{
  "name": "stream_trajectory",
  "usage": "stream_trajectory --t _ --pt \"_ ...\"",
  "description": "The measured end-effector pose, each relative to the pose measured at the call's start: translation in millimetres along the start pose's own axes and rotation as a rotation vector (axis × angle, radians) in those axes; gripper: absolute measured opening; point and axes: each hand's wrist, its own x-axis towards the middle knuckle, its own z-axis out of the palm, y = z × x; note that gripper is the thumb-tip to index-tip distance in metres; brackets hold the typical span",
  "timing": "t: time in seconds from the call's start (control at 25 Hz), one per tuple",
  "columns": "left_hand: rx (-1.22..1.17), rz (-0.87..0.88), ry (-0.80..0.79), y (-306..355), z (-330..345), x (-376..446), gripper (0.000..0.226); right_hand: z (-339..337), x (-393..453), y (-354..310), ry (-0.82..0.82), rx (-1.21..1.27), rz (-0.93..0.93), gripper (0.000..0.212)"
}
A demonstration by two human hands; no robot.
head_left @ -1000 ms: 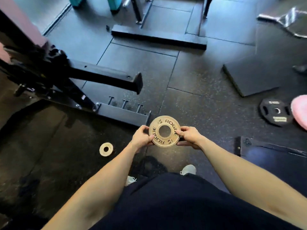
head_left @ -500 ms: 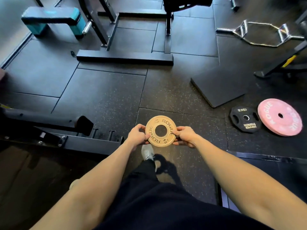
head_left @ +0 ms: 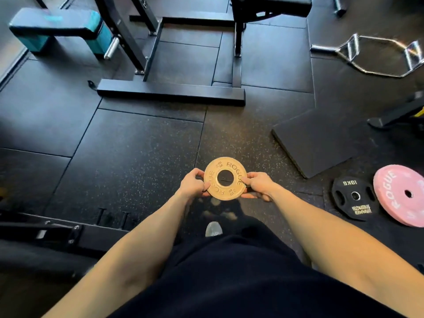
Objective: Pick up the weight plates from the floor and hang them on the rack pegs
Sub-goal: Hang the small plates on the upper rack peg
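Tan round metal weight plate (head_left: 225, 178) is held flat over the black rubber floor (head_left: 128, 157), pinched at 9 o'clock by the left hand (head_left: 193, 185) and at 3 o'clock by the right hand (head_left: 258, 185), likely for steady carrying.

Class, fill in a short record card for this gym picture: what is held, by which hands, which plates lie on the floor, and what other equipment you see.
held: small tan plate, face up
hands: left hand and right hand, gripping opposite edges
on floor: black 10 kg plate beside pink plate, to the person's right
other equipment: loose black mat, hex bar, teal bench
task state: held plate not yet hung
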Motion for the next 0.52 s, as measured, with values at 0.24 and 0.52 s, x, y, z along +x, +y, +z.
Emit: stream_trajectory --t 0.24,0.52 --pt "-0.122 -0.063 0.072 72.9 -45.7 100.0 0.023 13.1 94.4 -123.1 -0.062 -0.07 0.012 0.024" --pt "-0.239 -0.111 0.265 167.5 -125.1 219.0 0.027 48.8 216.8 -319.2 -0.257 -0.323 -0.061 0.03"
